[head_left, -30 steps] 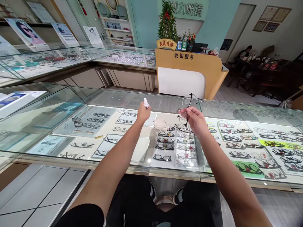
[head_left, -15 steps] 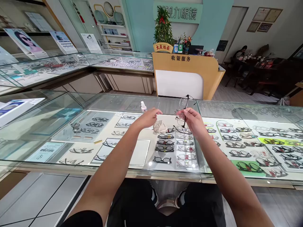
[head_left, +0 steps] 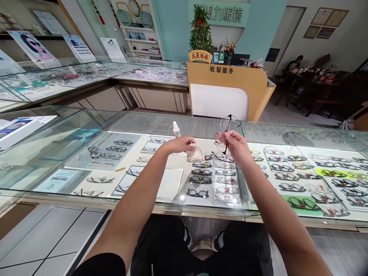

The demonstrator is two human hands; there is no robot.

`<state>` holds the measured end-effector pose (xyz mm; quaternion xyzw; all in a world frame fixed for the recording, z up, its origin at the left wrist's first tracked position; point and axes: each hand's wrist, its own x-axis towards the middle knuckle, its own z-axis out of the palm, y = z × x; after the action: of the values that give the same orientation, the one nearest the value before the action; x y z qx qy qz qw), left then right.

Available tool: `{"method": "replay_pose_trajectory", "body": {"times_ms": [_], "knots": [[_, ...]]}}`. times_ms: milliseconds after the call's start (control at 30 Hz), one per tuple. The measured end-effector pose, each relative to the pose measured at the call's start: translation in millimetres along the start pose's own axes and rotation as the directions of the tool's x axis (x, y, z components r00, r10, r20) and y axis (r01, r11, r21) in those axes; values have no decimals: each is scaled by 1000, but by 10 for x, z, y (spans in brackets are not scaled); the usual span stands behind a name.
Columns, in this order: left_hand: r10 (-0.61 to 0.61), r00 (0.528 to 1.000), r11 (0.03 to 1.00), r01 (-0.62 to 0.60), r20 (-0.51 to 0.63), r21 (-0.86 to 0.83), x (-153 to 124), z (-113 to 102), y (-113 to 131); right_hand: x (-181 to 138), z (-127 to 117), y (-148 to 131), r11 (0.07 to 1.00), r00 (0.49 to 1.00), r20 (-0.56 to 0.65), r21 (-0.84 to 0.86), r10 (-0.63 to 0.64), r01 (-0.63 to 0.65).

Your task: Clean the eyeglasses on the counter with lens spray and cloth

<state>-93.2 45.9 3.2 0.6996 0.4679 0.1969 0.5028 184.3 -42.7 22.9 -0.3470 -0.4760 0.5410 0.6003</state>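
My right hand is closed on a pair of eyeglasses with a dark rim and clear lenses, held upright above the glass counter. A crumpled beige cloth lies on the glass, left of the eyeglasses. The fingers of my left hand are bent and pinch the cloth's upper edge. Just behind my left hand stands a small white spray bottle. Below the glass, dark-framed eyeglasses are laid out in a column.
The glass display counter runs across in front of me, with several rows of frames to the right. A white box sits at its left end. Farther back are a wooden cashier desk and another glass case.
My left hand has come down onto the cloth, and its fingers have closed on it. The cloth's top edge is lifted a little. My right hand still holds the eyeglasses in nearly the same place.
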Motion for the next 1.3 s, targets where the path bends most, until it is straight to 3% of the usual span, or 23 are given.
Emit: {"method": "replay_pose_trajectory", "body": {"times_ms": [133, 233, 433, 600, 767, 967, 1100, 1300], "knots": [[9, 994, 997, 0, 109, -76, -51, -12, 94, -7, 11, -18, 1000, 1000, -1, -9, 5, -6], [102, 988, 974, -75, 118, -212, -85, -15, 177, -11, 19, -27, 1000, 1000, 3, -6, 8, -8], [210, 977, 848, -171, 21, -502, -108, 63, 274, -15, 23, -28, 1000, 1000, 13, -13, 20, -20], [123, 981, 699, -192, -149, -688, -56, 118, 282, -13, 14, -9, 1000, 1000, 26, -22, 18, -17], [39, 974, 645, -196, -225, -738, 46, 144, 239, -11, -3, 34, 999, 998, 46, -22, 36, -35], [12, 912, 623, -328, -410, -710, 100, 171, 229, -14, -5, 47, 997, 996, 63, -40, 66, -64], [90, 905, 639, -374, -417, -673, 26, 168, 287, -21, -10, 52, 995, 993, 84, -66, 84, -78], [194, 920, 685, -375, -340, -624, -87, 224, 415, -16, -26, 87, 990, 982, 133, -58, 133, -127]]}}
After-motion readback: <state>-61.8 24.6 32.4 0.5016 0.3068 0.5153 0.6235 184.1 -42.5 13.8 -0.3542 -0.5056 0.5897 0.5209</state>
